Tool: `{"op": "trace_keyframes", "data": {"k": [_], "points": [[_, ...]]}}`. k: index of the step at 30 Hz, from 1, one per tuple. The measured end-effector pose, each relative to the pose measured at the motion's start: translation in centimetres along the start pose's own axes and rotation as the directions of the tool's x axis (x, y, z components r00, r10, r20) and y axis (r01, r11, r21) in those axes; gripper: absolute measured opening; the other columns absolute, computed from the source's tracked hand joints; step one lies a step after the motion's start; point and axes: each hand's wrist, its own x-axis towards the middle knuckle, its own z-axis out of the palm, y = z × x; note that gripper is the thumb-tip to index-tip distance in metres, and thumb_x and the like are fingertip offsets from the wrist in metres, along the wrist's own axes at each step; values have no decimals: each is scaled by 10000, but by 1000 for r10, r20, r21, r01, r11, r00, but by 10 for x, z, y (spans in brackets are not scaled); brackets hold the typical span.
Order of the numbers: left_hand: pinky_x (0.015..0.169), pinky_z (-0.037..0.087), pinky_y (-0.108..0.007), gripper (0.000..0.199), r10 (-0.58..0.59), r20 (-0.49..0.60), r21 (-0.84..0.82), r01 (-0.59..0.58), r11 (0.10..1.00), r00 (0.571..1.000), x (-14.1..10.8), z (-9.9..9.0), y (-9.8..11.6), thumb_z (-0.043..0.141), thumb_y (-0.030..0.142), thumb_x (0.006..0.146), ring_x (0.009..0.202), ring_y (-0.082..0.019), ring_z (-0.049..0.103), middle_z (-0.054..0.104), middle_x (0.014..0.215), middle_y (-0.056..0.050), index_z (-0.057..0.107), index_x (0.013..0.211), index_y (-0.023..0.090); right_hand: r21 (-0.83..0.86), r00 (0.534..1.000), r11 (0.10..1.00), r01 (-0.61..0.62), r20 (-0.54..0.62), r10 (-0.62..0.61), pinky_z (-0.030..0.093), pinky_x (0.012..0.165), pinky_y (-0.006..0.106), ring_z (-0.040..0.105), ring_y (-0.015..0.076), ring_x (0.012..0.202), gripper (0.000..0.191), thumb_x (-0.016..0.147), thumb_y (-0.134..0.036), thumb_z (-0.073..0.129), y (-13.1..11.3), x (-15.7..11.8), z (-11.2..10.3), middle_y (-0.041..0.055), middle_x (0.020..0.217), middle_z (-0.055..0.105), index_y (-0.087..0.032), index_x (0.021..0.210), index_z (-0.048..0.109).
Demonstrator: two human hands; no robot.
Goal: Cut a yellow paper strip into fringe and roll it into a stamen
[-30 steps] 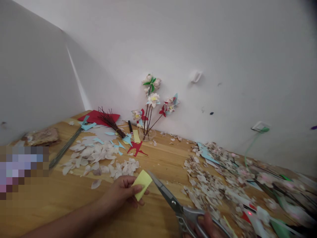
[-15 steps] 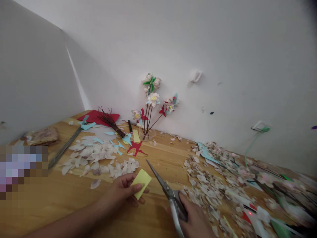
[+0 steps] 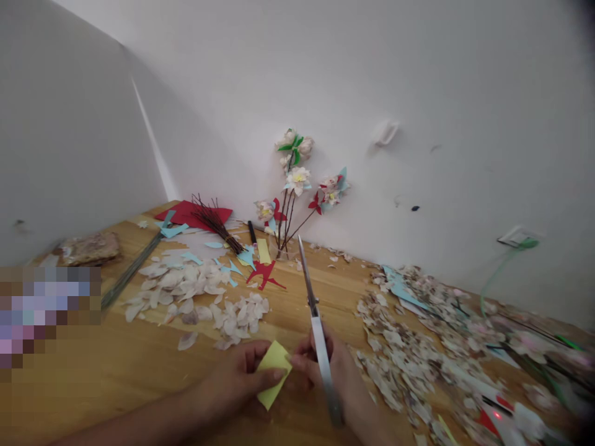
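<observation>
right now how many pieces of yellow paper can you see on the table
2, perhaps more under the scraps. One small yellow paper rectangle is pinched between the left hand and right hand. One narrow yellow paper strip lies by the paper flowers.

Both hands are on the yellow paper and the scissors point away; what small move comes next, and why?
Probably swing the scissors down to the yellow paper: the blades are shut and aim at the wall, while the left hand and right hand pinch the paper.

White walls (image 3: 372, 68) meeting in a corner (image 3: 149, 142) behind a wooden tabletop (image 3: 116, 371); wall socket (image 3: 514, 235) at right.
</observation>
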Motion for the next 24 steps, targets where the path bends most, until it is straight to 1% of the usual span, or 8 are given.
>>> {"op": "trace_keyframes", "data": {"k": [3,7,11,13,15,18,20,24], "points": [[484,439,-207,366,-4,-6,11,4,1000,1000,0,0,0,702,444,617,538,-129,635,677,710,-15,593,793,142,14,1000,1000,-7,16,7,400,425,229,477,115,455,293,534,-304,708,5,-2,1,-44,580,546,-206,706,492],[486,451,-225,397,26,-56,16,-25,1000,998,2,-1,-2,714,482,578,521,-137,631,680,685,-15,602,754,144,-54,992,995,83,-94,-88,425,535,243,502,143,564,274,617,-392,660,17,-1,-7,-30,615,541,-188,759,542],[492,448,-229,396,74,-114,30,-71,997,991,4,-3,0,701,491,597,533,-147,640,692,702,-30,596,769,150,-275,981,961,39,-171,-89,454,646,283,582,203,696,371,671,-474,571,35,3,-31,32,747,626,-175,889,542],[503,447,-227,391,96,-127,34,-92,995,987,3,-3,1,696,487,607,545,-149,643,696,706,-33,592,780,153,-450,980,893,-1,-177,-88,461,648,308,606,238,716,455,667,-501,538,41,1,-43,57,740,647,-157,965,523],[520,447,-228,382,111,-126,40,-107,993,986,2,-4,2,687,483,624,562,-150,647,698,717,-37,592,796,155,-620,984,784,-19,-149,-94,470,638,340,622,271,705,539,638,-501,537,43,-3,-52,95,761,667,-122,1020,511],[545,447,-229,354,132,-121,65,-125,990,984,0,-4,3,672,469,651,577,-144,644,697,720,-34,592,795,156,-767,994,641,21,-52,-94,481,690,367,633,294,789,519,643,-423,544,44,-9,-57,134,876,676,-108,1054,518],[549,446,-228,334,152,-115,91,-142,986,982,-1,-5,4,662,460,667,575,-139,637,694,717,-31,591,784,155,-784,994,616,76,10,-110,482,761,368,614,292,906,527,658,-420,554,52,-10,-59,149,994,657,-115,1087,517],[550,448,-221,285,187,-121,146,-169,975,975,0,-8,7,630,429,713,585,-128,626,691,758,-29,601,806,161,-749,992,649,130,96,-88,427,910,363,523,271,1106,588,738,-483,473,76,-11,-69,161,1227,546,-107,1190,479]]}}
